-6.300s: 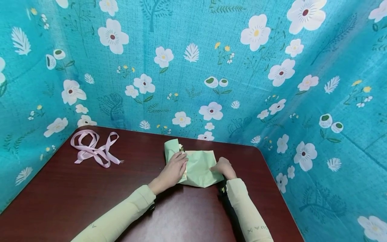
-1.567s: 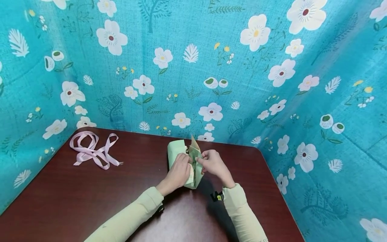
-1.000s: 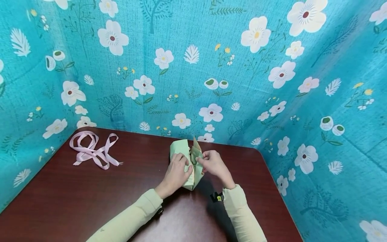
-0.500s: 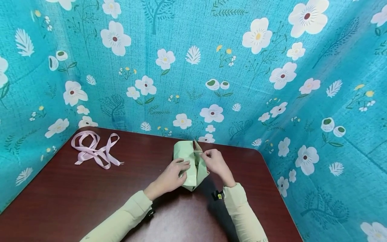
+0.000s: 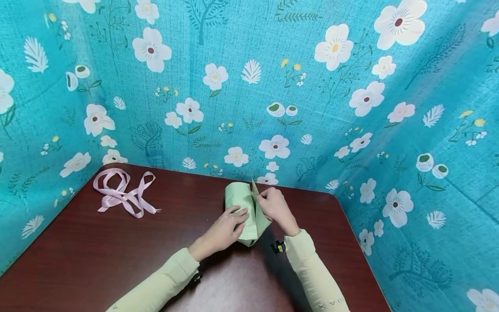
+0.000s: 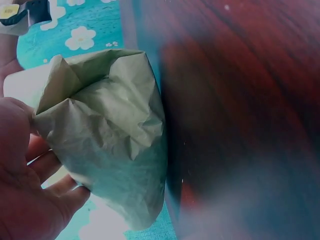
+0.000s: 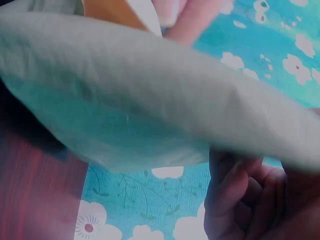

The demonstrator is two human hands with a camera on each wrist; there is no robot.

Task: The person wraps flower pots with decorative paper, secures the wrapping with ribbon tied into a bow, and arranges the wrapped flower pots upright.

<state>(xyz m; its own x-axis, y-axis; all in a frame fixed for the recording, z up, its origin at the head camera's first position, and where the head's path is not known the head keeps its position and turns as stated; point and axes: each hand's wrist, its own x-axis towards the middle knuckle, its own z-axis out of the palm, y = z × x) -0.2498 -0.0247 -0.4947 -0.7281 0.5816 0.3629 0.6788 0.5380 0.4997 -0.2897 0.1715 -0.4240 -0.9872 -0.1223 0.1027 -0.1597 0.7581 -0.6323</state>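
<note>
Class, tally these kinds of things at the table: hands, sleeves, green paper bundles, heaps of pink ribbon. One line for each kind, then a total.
Hands: 2, the left hand and the right hand
Sleeves: 2, the left sleeve and the right sleeve
Green paper bundle: 1
Heap of pink ribbon: 1
Total: 6

The table's (image 5: pixel 117 251) far edge had one paper bundle (image 5: pixel 240 196) and two hands (image 5: pixel 223 229) nearby; its far-left corner had one ribbon pile (image 5: pixel 121 198).

A curtained-off nook, with blue flowered cloth (image 5: pixel 241 115) behind and beside a wood-grained table (image 5: pixel 117 242)
</note>
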